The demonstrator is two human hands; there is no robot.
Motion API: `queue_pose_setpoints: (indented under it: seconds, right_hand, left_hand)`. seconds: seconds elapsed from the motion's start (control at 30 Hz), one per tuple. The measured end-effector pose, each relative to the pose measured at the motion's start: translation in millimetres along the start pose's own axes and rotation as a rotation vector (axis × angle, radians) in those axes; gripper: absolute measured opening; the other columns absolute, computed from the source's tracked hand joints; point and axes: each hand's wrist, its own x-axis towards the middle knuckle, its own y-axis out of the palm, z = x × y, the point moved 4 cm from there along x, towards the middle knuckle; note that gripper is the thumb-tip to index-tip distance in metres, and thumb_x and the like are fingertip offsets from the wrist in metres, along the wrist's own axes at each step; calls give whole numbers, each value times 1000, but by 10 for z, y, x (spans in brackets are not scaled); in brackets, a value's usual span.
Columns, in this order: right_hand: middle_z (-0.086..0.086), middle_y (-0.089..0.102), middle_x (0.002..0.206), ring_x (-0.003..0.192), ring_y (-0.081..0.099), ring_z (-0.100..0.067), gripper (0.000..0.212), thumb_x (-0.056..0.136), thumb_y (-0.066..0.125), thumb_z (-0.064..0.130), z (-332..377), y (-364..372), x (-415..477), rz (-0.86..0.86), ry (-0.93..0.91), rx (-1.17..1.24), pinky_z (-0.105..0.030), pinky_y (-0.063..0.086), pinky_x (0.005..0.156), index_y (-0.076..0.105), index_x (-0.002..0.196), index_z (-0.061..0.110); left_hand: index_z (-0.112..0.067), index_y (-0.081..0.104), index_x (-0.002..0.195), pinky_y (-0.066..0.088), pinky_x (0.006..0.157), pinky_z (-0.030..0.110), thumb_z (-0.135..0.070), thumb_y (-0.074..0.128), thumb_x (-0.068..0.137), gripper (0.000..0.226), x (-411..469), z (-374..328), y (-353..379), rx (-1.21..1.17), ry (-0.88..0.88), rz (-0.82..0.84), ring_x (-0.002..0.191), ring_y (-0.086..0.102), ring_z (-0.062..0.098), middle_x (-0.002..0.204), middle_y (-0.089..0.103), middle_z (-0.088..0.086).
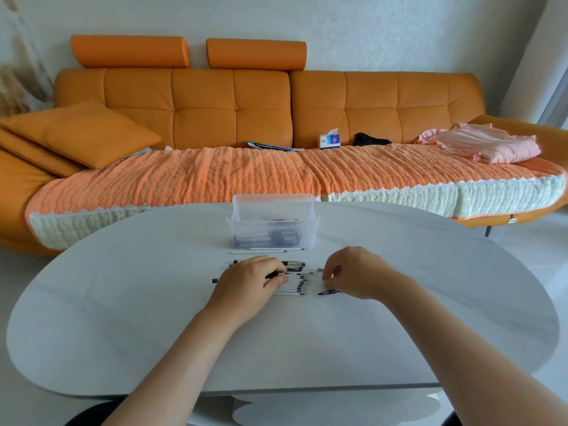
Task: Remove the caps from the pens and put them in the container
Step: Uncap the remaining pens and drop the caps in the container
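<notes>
Head view: two hands work a row of pens [295, 286] on a white bench [147, 305].
The left hand [249, 282] has its grip clamped on a dark pen [277, 274] over the row. Whether the curled grip of the right hand [349, 276] holds anything cannot be told. The clear container [273, 224] stands just beyond.

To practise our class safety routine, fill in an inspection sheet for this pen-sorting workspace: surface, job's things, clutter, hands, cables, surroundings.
Surface: white oval table.
Job's things: clear ribbed container holding pens; row of white pens between the hands; two loose pens before the container.
Clutter: tissue box, pink clothing on the orange sofa.
Hands: left hand grips a dark pen; right hand curled at the row's end, hold unclear.
Cables: nothing seen.
Surroundings: orange sofa behind the table, white wall.
</notes>
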Motion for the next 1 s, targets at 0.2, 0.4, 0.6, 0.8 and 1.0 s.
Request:
queue_pose_setpoints:
  seconds: [0.2, 0.4, 0.6, 0.8, 1.0]
  right_hand:
    - [15, 63, 93, 87, 61, -7, 10, 87, 67, 35, -68, -42, 35, -20, 7, 60, -31, 56, 81, 69, 96, 39]
    - [14, 63, 111, 94, 58, -12, 23, 97, 53, 37, -56, 33, 120, -102, 24, 43, -27, 45, 72, 66, 115, 38]
    - [13, 59, 102, 100, 59, -14, 20, 96, 56, 30, -9, 119, 200, -104, 4, -23, -26, 43, 69, 72, 106, 35]
    - [21, 66, 93, 73, 55, 4, 6, 89, 67, 31, 190, 8, 113, -220, -114, 180, -17, 40, 61, 68, 93, 36]
    - [18, 68, 88, 71, 56, 12, 8, 84, 74, 27, 342, 40, 35, -169, -201, 301, -10, 42, 63, 71, 89, 33]
  left_hand:
    - [-33, 66, 101, 48, 77, 26, -38, 59, 93, 12, 11, -15, 40, -3, 4, 29, 90, 57, -1, 97, 65, -21]
    - [-33, 67, 103, 47, 78, 26, -36, 59, 93, 13, 7, -26, 45, -31, 6, 34, 91, 57, 1, 99, 65, -20]
    - [-31, 67, 103, 46, 79, 22, -35, 59, 93, 14, 3, -39, 41, -47, 15, 43, 91, 56, -1, 99, 64, -20]
    - [-27, 68, 106, 45, 77, 21, -34, 60, 93, 17, 20, -11, 18, -63, 8, 32, 91, 56, 0, 99, 65, -18]
    - [-24, 69, 104, 44, 74, 22, -31, 61, 93, 15, 21, -31, 5, -64, 16, 19, 86, 55, 4, 95, 65, -14]
